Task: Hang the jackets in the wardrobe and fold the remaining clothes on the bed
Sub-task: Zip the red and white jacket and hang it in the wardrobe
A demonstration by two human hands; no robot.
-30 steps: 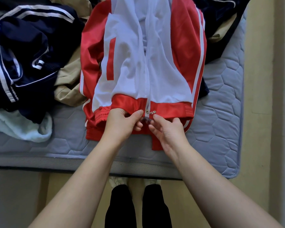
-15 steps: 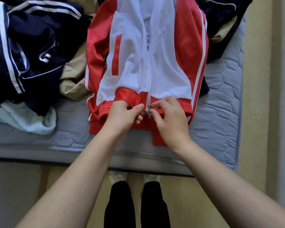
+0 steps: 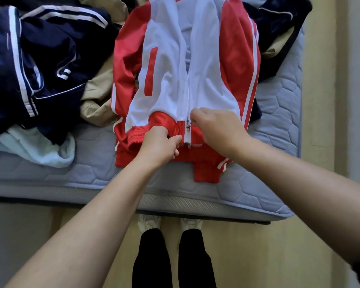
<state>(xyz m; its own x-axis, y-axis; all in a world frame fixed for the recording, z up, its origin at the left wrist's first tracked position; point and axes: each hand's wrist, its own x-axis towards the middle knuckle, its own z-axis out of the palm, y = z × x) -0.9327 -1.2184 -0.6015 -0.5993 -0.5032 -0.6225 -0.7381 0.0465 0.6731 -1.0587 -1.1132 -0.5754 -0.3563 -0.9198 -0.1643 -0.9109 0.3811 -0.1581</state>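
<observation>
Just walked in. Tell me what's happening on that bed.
A person standing at the grey quilted mattress is working on the zip of a red and white track jacket laid flat on it. The left hand grips the red hem beside the zip; the right hand pinches at the metal zipper slider, low near the hem. Navy striped garments, a beige garment and a pale blue cloth lie heaped to the left.
</observation>
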